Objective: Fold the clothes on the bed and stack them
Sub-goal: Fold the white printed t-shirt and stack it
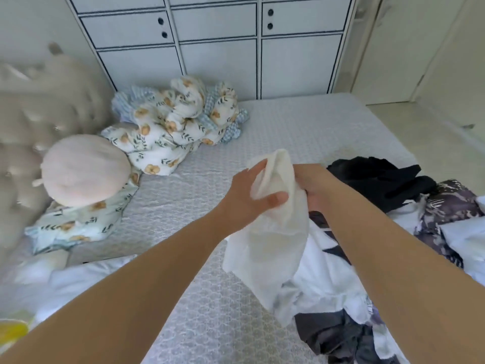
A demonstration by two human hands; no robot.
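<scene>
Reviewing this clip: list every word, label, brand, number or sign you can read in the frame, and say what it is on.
None: no readable text shows anywhere.
White garment, held by the left hand and right hand: no visible tag or print.
Clothes pile: patterns only, no letters.
Floral quilt: flowers and checks only.
Wardrobe: plain panels and holes.
</scene>
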